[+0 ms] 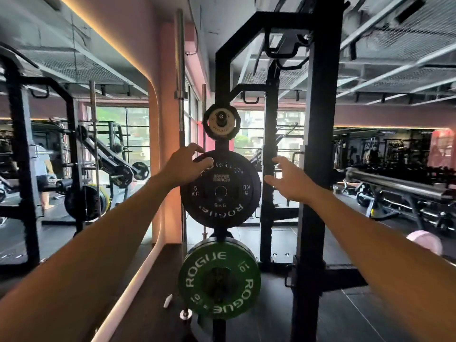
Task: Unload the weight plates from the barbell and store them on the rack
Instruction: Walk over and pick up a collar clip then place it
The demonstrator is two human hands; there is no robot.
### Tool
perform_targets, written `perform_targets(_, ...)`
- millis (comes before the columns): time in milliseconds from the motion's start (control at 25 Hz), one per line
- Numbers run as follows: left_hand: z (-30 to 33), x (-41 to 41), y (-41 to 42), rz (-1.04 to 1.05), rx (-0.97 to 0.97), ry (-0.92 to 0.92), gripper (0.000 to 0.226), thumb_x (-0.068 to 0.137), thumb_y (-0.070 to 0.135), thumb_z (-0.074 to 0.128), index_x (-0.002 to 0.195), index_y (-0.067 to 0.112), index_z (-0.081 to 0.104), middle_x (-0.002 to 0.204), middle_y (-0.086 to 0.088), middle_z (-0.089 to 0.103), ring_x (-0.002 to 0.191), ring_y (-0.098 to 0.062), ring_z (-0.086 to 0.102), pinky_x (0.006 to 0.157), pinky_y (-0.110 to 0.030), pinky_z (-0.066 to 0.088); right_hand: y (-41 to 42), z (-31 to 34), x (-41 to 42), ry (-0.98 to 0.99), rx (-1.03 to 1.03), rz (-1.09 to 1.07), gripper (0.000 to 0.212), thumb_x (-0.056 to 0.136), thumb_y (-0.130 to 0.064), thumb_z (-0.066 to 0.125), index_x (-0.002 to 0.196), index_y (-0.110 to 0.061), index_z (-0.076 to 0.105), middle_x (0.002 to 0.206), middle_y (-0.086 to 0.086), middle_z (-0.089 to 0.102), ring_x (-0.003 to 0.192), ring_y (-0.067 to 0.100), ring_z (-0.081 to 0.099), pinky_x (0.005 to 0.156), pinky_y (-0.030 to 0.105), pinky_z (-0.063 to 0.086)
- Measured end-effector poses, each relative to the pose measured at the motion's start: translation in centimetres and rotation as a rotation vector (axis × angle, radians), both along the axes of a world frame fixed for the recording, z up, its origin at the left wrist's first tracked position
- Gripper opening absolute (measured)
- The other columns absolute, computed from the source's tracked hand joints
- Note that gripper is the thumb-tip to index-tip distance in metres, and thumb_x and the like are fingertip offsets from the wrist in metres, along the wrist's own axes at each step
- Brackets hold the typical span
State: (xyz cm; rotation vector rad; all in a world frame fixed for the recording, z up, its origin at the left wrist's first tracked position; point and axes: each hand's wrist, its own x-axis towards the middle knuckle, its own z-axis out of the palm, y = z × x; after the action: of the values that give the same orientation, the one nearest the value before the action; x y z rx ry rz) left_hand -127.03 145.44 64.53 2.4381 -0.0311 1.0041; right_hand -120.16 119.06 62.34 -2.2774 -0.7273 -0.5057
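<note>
A black 5 kg plate (220, 193) hangs on the middle peg of the black storage post (222, 77) of the rack. My left hand (183, 166) rests on its upper left rim with fingers spread. My right hand (290, 180) hovers open just right of the plate, not touching it. Below hangs a green 10 kg plate (219, 277). Above sits a small black and white plate (221, 122). The bare steel sleeve of the barbell (394, 183) sticks out at the right, behind the rack upright (318, 154).
Upright bars (181, 70) stand against the pink wall behind the post. Another rack (24, 154) with loaded plates stands at the left, with a person beyond it. Benches and dumbbell racks fill the right side. A pink round object (424, 241) lies low at the right.
</note>
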Motion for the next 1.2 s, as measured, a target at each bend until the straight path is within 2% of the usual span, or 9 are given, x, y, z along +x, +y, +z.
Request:
perform_targets(200,3.5,2.9,-1.0,0.057,-0.001,-0.053,0.045,0.090,0.047,0.059,0.125,0.019,0.053,0.122,-0.008,0.058,0.111,-0.025,0.055,0.088,-0.034,0.042,-0.6,4.8,3.1,-0.118,-0.022,0.005,0.063,0.093,-0.034,0.060,0.145,-0.016,0.031,0.149,0.009,0.040,0.128,0.025,0.048,0.103,0.035,0.038)
perform_targets(320,4.7,5.1,-1.1,0.080,0.012,-0.074,0.043,0.092,0.041,0.058,0.126,0.014,0.053,0.123,-0.009,0.059,0.113,-0.026,0.055,0.089,-0.033,0.040,-0.3,6.6,5.6,-0.167,-0.031,-0.001,0.060,0.093,-0.034,0.059,0.144,-0.014,0.034,0.142,0.010,0.048,0.113,0.022,0.055,0.094,0.031,0.039)
perform_targets(440,6.0,8.5,0.4,0.106,0.012,-0.071,0.043,0.093,0.039,0.057,0.127,0.013,0.053,0.126,-0.011,0.058,0.113,-0.028,0.055,0.091,-0.034,0.041,1.0,7.7,9.6,-0.179,-0.037,-0.021,0.054,0.095,-0.035,0.055,0.142,-0.015,0.037,0.139,0.011,0.051,0.115,0.024,0.054,0.097,0.036,0.042)
perform_targets(520,6.8,11.9,2.4,0.128,0.001,-0.079,0.042,0.093,0.039,0.057,0.125,0.013,0.053,0.122,-0.011,0.059,0.110,-0.028,0.056,0.089,-0.035,0.043,2.8,8.1,13.1,-0.187,-0.022,-0.038,0.049,0.096,-0.036,0.051,0.139,-0.015,0.041,0.140,0.010,0.051,0.121,0.026,0.052,0.099,0.038,0.043)
perform_targets(680,8.0,20.6,7.0,0.162,0.001,-0.135,0.036,0.094,0.039,0.054,0.120,0.013,0.056,0.110,-0.010,0.066,0.093,-0.024,0.060,0.078,-0.031,0.042,8.1,9.0,21.7,-0.197,-0.013,-0.046,0.045,0.098,-0.035,0.048,0.137,-0.013,0.045,0.132,0.009,0.055,0.107,0.021,0.054,0.091,0.033,0.040)
perform_targets(800,9.1,27.3,9.7,0.155,0.022,-0.127,0.036,0.097,0.038,0.050,0.120,0.011,0.057,0.112,-0.010,0.066,0.087,-0.018,0.056,0.075,-0.029,0.039,12.8,10.9,28.3,-0.212,-0.024,-0.051,0.048,0.097,-0.036,0.049,0.138,-0.013,0.044,0.133,0.010,0.055,0.118,0.026,0.053,0.095,0.035,0.042)
perform_targets(880,10.2,31.9,11.5,0.160,0.065,-0.136,0.036,0.099,0.036,0.047,0.121,0.010,0.058,0.114,-0.010,0.066,0.088,-0.016,0.052,0.074,-0.025,0.037,16.2,12.5,32.5,-0.215,-0.006,-0.042,0.047,0.095,-0.036,0.051,0.135,-0.012,0.046,0.130,0.010,0.057,0.114,0.029,0.056,0.094,0.039,0.046)
perform_targets(1080,12.8,40.1,13.9,0.151,0.087,-0.151,0.036,0.103,0.029,0.039,0.123,0.004,0.057,0.118,-0.015,0.064,0.108,-0.030,0.059,0.076,-0.022,0.033,22.0,15.1,41.0,-0.219,0.038,-0.047,0.034,0.096,-0.032,0.052,0.121,-0.009,0.056,0.115,0.013,0.062,0.100,0.030,0.058,0.071,0.028,0.035)
perform_targets(1200,12.9,44.4,15.1,0.102,0.066,-0.121,0.036,0.103,0.028,0.040,0.128,0.003,0.046,0.113,-0.010,0.058,0.105,-0.027,0.057,0.072,-0.023,0.035,23.9,15.7,44.9,-0.193,0.097,-0.059,0.030,0.094,-0.025,0.050,0.116,-0.006,0.058,0.107,0.016,0.064,0.084,0.029,0.058,0.056,0.027,0.037)
